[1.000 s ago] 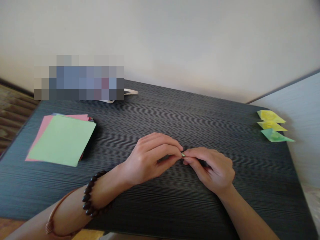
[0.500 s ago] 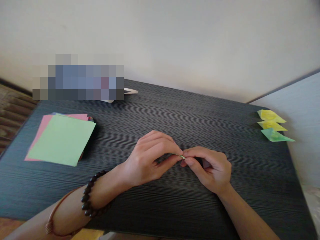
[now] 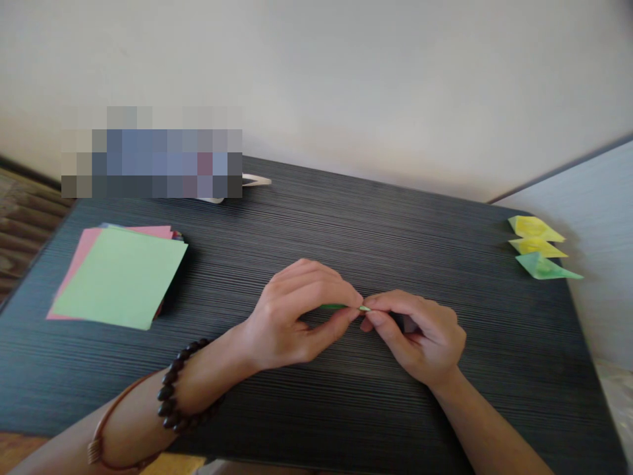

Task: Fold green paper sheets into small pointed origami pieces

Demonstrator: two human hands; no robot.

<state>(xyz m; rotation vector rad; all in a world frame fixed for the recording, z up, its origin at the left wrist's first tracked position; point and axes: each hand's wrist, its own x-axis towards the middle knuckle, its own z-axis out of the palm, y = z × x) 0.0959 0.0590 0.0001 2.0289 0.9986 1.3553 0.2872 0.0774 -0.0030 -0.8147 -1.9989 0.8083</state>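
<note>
Both hands meet over the middle of the dark ribbed table (image 3: 346,224). My left hand (image 3: 297,316) and my right hand (image 3: 420,336) pinch a small folded green paper piece (image 3: 352,307) between thumbs and fingertips. Only a thin green edge of it shows between the fingers; the remainder is hidden. A dark bead bracelet (image 3: 180,389) and a thin brown cord sit on my left wrist.
A stack of coloured square sheets (image 3: 119,277), light green on top and pink beneath, lies at the left. Three folded paper shapes, two yellow (image 3: 534,229) and one green (image 3: 544,268), sit at the right edge. A blurred-out object and a white thing (image 3: 257,180) stand at the back.
The hands stay nearly in place, pinching the paper. A little more of the green edge now shows under my left fingers.
</note>
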